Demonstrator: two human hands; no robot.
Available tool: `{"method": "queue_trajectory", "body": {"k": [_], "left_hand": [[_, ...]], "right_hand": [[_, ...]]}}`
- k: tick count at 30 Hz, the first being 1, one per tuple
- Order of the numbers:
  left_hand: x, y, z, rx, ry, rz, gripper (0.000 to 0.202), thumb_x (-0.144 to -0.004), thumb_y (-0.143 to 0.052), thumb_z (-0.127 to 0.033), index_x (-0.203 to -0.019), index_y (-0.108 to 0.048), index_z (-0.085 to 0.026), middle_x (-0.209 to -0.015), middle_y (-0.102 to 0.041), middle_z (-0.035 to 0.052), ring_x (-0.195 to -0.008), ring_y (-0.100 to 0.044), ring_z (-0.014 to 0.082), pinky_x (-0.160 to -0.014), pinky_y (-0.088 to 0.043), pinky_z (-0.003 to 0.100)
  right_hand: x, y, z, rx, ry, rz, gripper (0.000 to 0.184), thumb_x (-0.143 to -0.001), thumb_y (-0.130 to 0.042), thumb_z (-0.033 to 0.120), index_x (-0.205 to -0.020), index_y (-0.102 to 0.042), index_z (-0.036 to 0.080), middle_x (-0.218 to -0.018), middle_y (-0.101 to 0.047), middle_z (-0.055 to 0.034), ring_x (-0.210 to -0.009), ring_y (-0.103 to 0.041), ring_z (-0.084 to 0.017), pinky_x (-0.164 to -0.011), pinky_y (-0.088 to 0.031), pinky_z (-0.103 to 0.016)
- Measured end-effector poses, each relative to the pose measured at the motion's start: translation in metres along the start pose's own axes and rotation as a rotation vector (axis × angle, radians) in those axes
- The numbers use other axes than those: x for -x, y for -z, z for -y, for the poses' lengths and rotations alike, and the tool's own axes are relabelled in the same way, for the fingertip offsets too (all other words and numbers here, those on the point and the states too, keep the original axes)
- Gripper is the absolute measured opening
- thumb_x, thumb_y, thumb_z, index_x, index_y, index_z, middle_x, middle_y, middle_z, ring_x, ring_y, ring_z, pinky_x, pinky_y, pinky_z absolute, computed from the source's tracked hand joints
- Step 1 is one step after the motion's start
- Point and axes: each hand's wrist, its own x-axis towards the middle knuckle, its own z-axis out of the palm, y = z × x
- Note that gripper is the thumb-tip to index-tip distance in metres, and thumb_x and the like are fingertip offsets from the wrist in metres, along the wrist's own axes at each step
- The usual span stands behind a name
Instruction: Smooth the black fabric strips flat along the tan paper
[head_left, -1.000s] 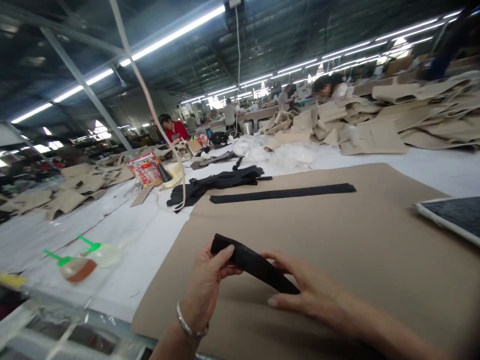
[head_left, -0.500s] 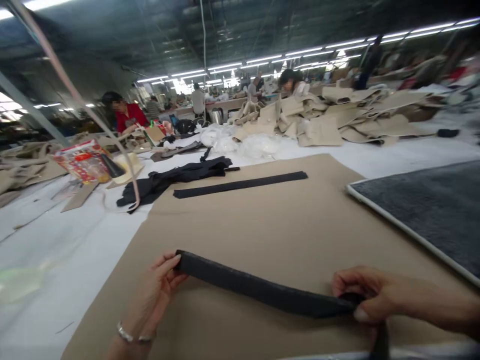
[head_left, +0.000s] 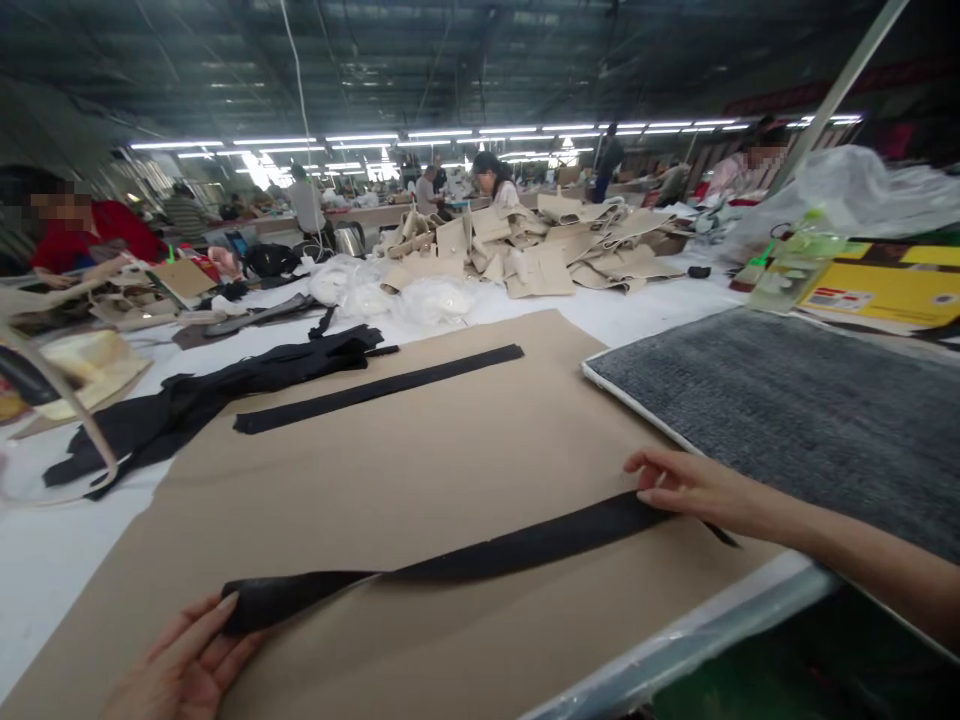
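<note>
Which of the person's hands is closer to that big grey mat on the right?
Right. The right hand, on one end of the black strip, lies beside the grey mat; the left hand holds the other end, far off at lower left.

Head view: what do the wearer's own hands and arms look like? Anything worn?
Both bare. The left hand shows no glove or ring and has longish nails; its wrist is cut off by the frame. The right hand is gloveless too, and its forearm is uncovered, with no sleeve, watch or band in view.
</note>
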Motion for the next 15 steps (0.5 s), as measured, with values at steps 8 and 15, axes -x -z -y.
{"method": "queue_trajectory", "body": {"k": [8, 15], "left_hand": [[0.005, -0.002, -0.007, 0.035, 0.007, -0.048, 0.016, -0.082, -0.059, -0.007, -0.074, -0.067, -0.019, -0.083, -0.071, -0.0030, -0.071, -0.070, 0.0151, -0.060, -0.062, 0.023], [0.012, -0.013, -0.024, 0.068, -0.031, -0.089, 0.020, -0.080, -0.056, -0.002, -0.070, -0.064, -0.017, -0.075, -0.067, -0.0042, -0.062, -0.068, 0.0140, -0.052, -0.061, 0.023]], "right_hand": [[0.017, -0.065, 0.059, 0.572, 0.581, -0.106, 0.045, -0.079, -0.057, 0.013, -0.123, -0.055, 0.021, -0.120, -0.056, -0.0091, -0.111, -0.052, -0.027, -0.103, -0.034, -0.049], [-0.013, -0.068, 0.052, 0.638, 0.471, -0.181, 0.027, -0.079, -0.040, 0.000, -0.086, -0.060, 0.016, -0.090, -0.062, -0.0085, -0.085, -0.057, -0.024, -0.082, -0.040, -0.038]]}}
